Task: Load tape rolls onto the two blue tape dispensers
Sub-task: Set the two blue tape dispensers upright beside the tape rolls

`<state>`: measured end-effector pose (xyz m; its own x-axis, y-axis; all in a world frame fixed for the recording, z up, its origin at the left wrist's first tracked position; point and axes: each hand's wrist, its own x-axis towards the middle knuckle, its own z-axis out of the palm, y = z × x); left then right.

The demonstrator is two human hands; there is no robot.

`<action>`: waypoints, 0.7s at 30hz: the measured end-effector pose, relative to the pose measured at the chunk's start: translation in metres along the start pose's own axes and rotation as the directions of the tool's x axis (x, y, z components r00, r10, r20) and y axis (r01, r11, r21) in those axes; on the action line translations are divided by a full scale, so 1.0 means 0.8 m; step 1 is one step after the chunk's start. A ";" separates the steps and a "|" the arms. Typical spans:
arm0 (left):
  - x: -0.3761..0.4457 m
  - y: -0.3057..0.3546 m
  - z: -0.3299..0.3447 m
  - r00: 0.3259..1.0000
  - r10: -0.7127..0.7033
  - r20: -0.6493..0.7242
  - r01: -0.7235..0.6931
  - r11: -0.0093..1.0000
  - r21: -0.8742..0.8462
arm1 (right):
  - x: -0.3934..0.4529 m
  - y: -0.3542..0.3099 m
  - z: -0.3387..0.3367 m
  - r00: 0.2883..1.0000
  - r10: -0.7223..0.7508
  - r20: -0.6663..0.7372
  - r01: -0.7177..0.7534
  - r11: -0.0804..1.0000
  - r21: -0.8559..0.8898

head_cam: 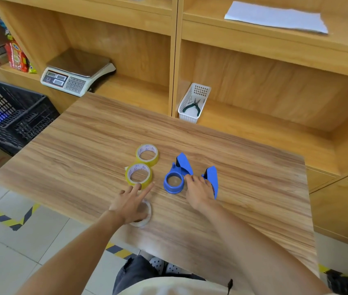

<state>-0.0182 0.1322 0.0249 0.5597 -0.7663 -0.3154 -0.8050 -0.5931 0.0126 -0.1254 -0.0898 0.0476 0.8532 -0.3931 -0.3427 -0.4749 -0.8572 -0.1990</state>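
Observation:
Two yellow tape rolls lie flat on the wooden table [83, 133]: the far roll [147, 155] and the near roll [138, 175], touching each other. A clear empty-looking ring [145, 218] lies under my left hand [131, 203], whose fingers are spread and reach toward the near roll. To the right sits one blue dispenser [177, 175] with its round hub bare. A second blue dispenser [211, 180] lies under my right hand [199, 193], which rests over it with the fingertips between the two dispensers.
A white basket [194, 102] with pliers stands on the shelf behind the table. A weighing scale [76, 72] sits at the back left. A black crate [9, 116] is off the table's left edge. White paper [275, 17] lies on the upper shelf.

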 end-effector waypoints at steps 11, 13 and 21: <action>0.085 0.098 -0.041 0.957 0.210 -0.201 -0.218 0.976 -0.022 | -0.007 0.049 -0.010 0.994 0.105 -0.035 -0.104 0.994 0.013; 0.098 0.120 -0.040 0.954 0.247 -0.168 -0.251 0.968 -0.003 | -0.011 0.064 -0.009 0.991 0.135 -0.019 -0.135 0.991 0.003; 0.136 0.184 -0.030 0.969 0.244 -0.023 -0.239 0.963 0.126 | -0.023 0.106 0.010 0.973 0.228 0.032 -0.230 0.968 0.103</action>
<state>-0.0708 -0.0441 0.0150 0.3507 -0.8935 -0.2805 -0.9338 -0.3564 -0.0322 -0.1830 -0.1525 0.0297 0.7148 -0.5675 -0.4086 -0.6784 -0.7045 -0.2084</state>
